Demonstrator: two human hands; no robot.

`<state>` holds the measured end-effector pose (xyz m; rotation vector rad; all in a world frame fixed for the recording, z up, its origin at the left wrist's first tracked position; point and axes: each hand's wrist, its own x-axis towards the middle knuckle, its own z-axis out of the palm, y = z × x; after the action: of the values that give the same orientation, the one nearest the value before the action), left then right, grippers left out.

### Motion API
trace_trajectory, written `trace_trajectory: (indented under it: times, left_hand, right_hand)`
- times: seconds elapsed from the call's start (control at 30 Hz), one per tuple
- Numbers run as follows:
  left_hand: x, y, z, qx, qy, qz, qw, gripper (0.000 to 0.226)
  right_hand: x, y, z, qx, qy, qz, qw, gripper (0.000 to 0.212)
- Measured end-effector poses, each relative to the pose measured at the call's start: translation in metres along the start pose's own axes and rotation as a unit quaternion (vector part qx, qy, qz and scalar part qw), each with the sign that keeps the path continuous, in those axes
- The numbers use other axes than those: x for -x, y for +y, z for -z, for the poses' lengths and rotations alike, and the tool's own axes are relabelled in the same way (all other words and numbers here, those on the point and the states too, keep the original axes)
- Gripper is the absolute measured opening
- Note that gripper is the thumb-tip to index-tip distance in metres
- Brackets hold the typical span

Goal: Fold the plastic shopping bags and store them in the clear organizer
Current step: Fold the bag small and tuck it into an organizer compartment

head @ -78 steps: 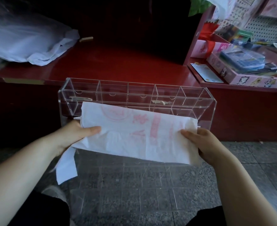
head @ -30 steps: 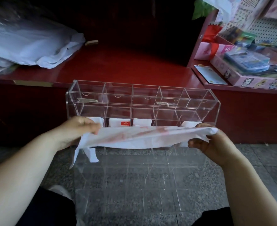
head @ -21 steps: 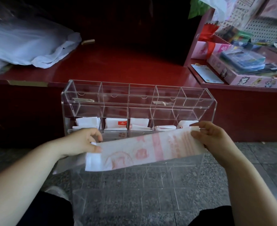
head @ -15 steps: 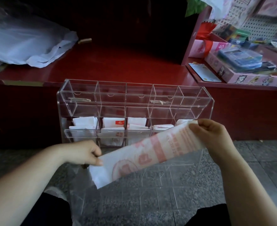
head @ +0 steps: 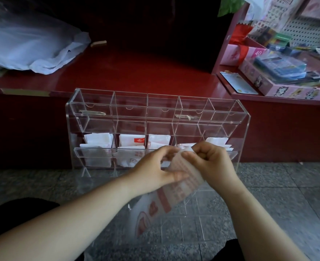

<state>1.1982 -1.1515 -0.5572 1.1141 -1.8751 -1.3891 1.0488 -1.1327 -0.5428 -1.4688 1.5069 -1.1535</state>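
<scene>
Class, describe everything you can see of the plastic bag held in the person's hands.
The plastic bag is thin, whitish and half see-through, printed with pink-red bands and marks. Folded into a long narrow strip, it slants from the hands down to the lower left, its lower end hanging free. The left hand pinches its upper part between thumb and fingers; the right hand grips the top end. It is held in front of the clear organizer.
</scene>
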Motion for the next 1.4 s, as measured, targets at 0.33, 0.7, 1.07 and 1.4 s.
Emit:
trace_trajectory:
  times: [0.33,0.7,1.07,1.4]
  left_hand:
    - [-0.007,-0.003,-0.005,-0.033,-0.015,0.040,0.999,0.035]
    - [-0.008,-0.023,0.009,-0.060,-0.113,0.130,0.983,0.036]
    - [0.005,-0.030,0.048,-0.046,-0.252,0.233,0.938,0.024]
    - [0.000,-0.022,0.038,-0.208,-0.284,0.171,0.920,0.043]
  right_hand:
    - [0.000,0.006,-0.002,0.082,-0.057,0.071,0.992,0.032]
    - [-0.019,0.016,0.033,-0.008,0.144,-0.061,0.988,0.031]
    - [-0.028,0.036,0.072,0.111,0.256,-0.063,0.958,0.024]
    - [0.004,0.018,-0.023,0.359,-0.232,0.139,0.893,0.048]
